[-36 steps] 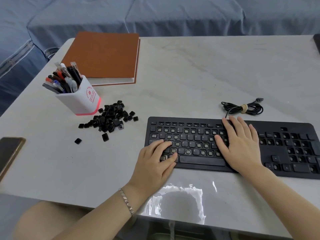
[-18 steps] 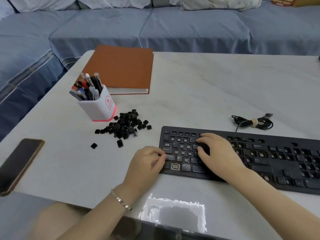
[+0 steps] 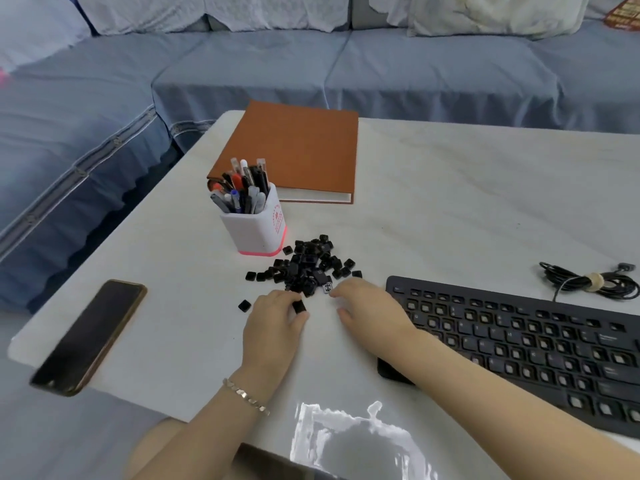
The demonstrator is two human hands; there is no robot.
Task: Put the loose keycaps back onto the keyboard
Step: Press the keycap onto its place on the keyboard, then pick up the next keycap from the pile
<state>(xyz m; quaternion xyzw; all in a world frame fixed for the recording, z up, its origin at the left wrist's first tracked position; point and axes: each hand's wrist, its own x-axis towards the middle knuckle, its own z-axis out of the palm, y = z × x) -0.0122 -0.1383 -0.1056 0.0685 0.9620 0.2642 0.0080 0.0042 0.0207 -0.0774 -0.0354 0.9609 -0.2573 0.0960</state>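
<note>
The left hand (image 3: 275,318) is pinching one keycap (image 3: 300,306) beside the pile of keycaps (image 3: 308,265), while the right hand (image 3: 372,308) is resting there, grip released.

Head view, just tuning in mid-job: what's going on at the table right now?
A person has both hands at the pile of loose keycaps, which sits left of the keyboard. The left hand pinches one black keycap at the pile's near edge. The right hand lies open with its fingertips by the pile, holding nothing that shows. Many sockets on the keyboard are bare, so plenty remains to fit. A single keycap lies apart, just left of the left hand.
</note>
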